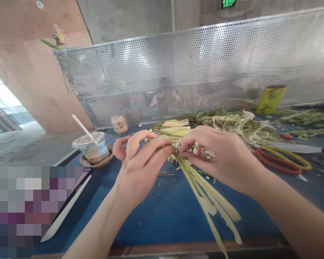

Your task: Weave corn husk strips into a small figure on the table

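because the left hand (136, 167) and right hand (225, 158) meet with fingers pinched on the gathered end of the pale leaf strips (218, 198) above the blue worktop (156, 219), a light, close grip should steady that end without splitting them.

my fingers (162, 154) hide the upper ends of the pale leaf strips (221, 201); a person (166, 98) behind the perforated screen (178, 54) is blurred.

On the left, a clear cup (93, 152) with a white straw (82, 126) sits in a brown dish (98, 163). A yellow canister (270, 100) stands far right, before a perforated metal screen (194, 66).
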